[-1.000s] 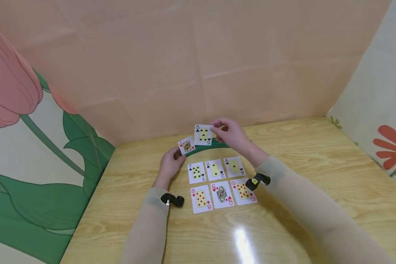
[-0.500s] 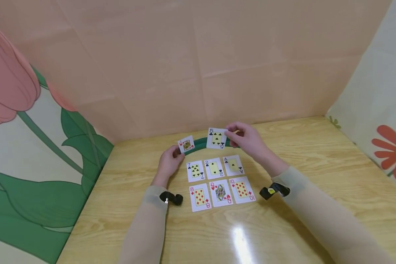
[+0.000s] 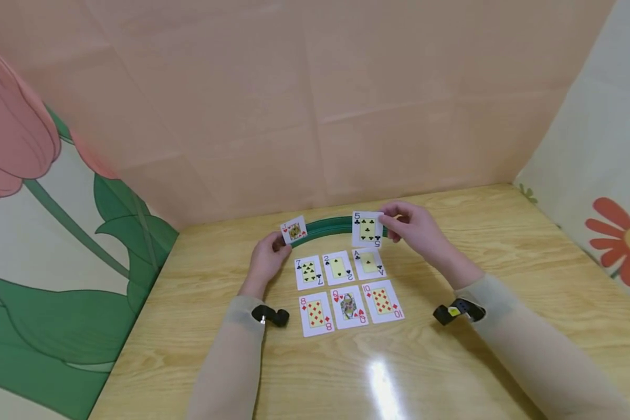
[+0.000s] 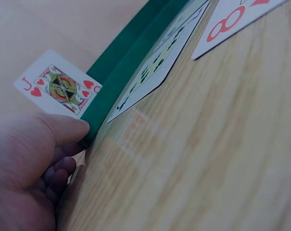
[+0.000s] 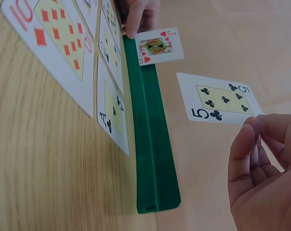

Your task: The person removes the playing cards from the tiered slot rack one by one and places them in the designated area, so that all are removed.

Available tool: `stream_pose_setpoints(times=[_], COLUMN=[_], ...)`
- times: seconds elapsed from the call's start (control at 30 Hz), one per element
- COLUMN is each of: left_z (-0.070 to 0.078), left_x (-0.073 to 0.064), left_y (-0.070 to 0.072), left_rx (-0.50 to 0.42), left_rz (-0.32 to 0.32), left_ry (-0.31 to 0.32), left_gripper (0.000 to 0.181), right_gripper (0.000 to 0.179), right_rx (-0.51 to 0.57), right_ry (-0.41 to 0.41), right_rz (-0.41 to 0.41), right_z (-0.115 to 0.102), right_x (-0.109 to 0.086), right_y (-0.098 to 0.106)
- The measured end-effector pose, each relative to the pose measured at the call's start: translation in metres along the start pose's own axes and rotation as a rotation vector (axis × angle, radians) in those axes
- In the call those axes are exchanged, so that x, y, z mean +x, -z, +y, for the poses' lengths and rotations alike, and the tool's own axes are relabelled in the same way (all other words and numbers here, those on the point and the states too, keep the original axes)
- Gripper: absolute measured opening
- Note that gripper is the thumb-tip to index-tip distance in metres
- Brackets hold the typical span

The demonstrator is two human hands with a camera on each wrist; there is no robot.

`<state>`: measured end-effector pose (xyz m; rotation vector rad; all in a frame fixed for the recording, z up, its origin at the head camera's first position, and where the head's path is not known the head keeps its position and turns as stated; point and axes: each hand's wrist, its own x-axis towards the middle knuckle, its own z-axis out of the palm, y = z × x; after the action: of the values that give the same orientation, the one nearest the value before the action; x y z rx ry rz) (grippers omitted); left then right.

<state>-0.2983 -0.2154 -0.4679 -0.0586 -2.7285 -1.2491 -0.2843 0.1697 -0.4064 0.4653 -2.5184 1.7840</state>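
Note:
A curved green card holder stands towards the back of the table. At its left end my left hand grips it, with the thumb on the front face and the fingers partly hidden behind. The jack of hearts stands tilted in the holder's slot beside that thumb. My right hand pinches the five of clubs by one edge between thumb and fingertips. In the right wrist view this card is apart from the holder; from the head it overlaps the holder's right part.
Two rows of face-up cards lie on the wooden table in front of the holder. The seven of clubs, a two and an ace are nearer it. The eight, queen and ten lie closer to me.
My right hand has carried the five of clubs rightwards and slightly nearer, from beside the jack to the holder's right part. The left hand has stayed at the holder's left end.

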Motion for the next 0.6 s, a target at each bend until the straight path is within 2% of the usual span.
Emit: stream_pose_setpoints(times=[0.3, 0.6], left_z=[-0.002, -0.004], left_x=[-0.001, 0.001], left_y=[0.000, 0.000], left_rx=[-0.003, -0.009], left_rz=[-0.002, -0.006], left_ry=[0.009, 0.011], left_gripper=[0.037, 0.036], right_gripper=[0.034, 0.033], right_rx=[-0.035, -0.052], right_ry=[-0.029, -0.095], right_rz=[-0.030, -0.111], right_z=[0.014, 0.025], right_x=[-0.005, -0.004], right_y=[0.015, 0.036])
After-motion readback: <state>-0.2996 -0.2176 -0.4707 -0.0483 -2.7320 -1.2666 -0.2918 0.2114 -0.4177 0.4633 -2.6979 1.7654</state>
